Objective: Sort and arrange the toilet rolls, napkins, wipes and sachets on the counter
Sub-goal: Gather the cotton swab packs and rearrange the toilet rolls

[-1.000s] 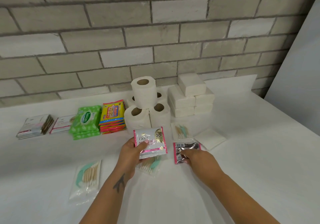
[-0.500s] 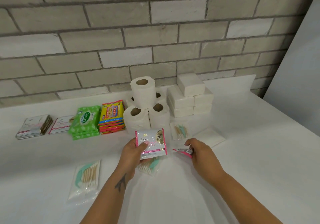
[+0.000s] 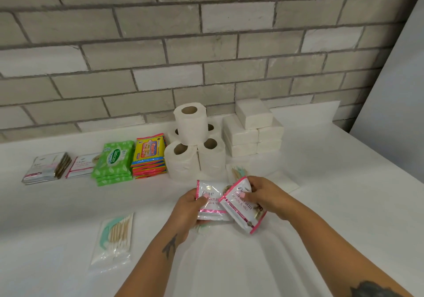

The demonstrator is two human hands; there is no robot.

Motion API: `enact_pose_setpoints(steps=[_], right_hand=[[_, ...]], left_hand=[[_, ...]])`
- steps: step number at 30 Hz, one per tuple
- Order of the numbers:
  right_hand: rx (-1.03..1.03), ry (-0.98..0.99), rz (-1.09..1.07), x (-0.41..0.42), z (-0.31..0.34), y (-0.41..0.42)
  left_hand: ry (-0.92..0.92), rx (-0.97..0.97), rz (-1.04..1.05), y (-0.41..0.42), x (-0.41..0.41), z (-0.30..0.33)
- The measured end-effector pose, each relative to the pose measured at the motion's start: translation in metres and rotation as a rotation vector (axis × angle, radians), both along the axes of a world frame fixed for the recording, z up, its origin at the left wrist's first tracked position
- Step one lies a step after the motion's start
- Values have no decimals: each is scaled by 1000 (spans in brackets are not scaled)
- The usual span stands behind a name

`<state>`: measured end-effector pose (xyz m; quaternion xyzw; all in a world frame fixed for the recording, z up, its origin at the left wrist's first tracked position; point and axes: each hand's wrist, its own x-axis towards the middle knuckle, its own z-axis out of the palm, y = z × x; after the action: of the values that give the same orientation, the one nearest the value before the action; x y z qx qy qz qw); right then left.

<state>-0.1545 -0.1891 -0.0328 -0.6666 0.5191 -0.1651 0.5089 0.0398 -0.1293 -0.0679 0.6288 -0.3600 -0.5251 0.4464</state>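
**Two sachets in hand, stack them and file left**

Two sachet piles (image 3: 47, 168) sit at far left of the desk (image 3: 344, 205), then the green wipes (image 3: 114, 162), the yellow-pink wipes (image 3: 150, 156), the toilet rolls (image 3: 192, 145) and the napkins (image 3: 252, 133) in a row along the wall. A cotton-bud pack (image 3: 117, 234) lies loose, front left. Your left hand (image 3: 188, 207) pinches a white-pink sachet (image 3: 210, 201) by its left edge, thumb on top. Your right hand (image 3: 263, 195) grips a second sachet (image 3: 244, 209), tilted, its corner overlapping the first. Both are held just above the desk, in front of the rolls.

Square the tilted one flat onto the other, edges flush, print side up, then carry the pair to the matching pile at far left.

One second ago the second sachet lay foil side up on the desk under your right fingers; now it is lifted, turned print side up and brought against the first.
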Motion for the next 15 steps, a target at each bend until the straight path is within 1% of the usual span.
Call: enact_pose_setpoints(steps=[3, 5, 7, 10, 13, 15], right_hand=[[-94, 147, 59, 12, 3, 0], [-154, 194, 59, 20, 3, -1], [-225, 188, 22, 29, 5, 0], [-333, 178, -2, 42, 6, 2], [-389, 158, -33, 60, 5, 7], [-463, 138, -104, 73, 4, 10]], left_hand=[[1, -9, -64, 2, -4, 1], [14, -22, -92, 3, -5, 1], [44, -37, -130, 5, -4, 3], [32, -79, -216, 8, 2, 3], [21, -104, -169, 10, 13, 0], [26, -129, -106, 13, 25, -1]])
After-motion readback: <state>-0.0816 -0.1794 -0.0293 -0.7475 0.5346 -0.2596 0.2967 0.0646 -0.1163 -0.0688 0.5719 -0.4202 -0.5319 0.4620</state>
